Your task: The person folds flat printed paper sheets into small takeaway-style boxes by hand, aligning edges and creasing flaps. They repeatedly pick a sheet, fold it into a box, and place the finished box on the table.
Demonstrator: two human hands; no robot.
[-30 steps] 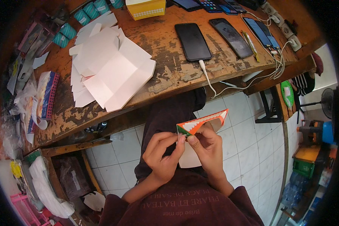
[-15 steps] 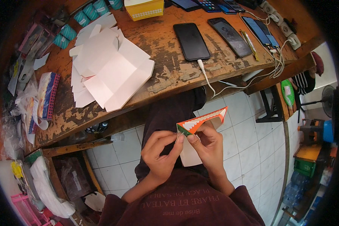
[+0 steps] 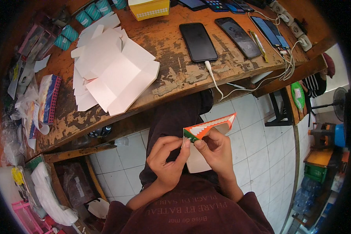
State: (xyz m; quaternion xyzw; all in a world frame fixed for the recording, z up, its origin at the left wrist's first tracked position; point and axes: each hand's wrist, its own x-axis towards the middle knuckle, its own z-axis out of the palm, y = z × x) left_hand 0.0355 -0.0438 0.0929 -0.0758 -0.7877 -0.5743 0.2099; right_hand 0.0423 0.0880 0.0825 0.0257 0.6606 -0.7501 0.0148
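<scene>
Fingertips of the left hand (image 3: 165,158) are observed pinched at the left corner of an orange, green and white card piece (image 3: 206,126), which is clamped in the fingers of the right hand (image 3: 216,151) before a maroon shirt (image 3: 191,206), near a worn desk (image 3: 171,58) where white card blanks (image 3: 119,72) are piled.

One left hand (image 3: 165,160) and one right hand (image 3: 216,152) hold one folded card (image 3: 206,126). On one desk (image 3: 171,80) are, at left, one pile of white sheets (image 3: 113,74), too overlapped to count, and six teal packs (image 3: 84,18); at the far side, one yellow box (image 3: 149,10); and to its right, at least six phones (image 3: 199,42). One fan (image 3: 339,104) stands at right.
</scene>
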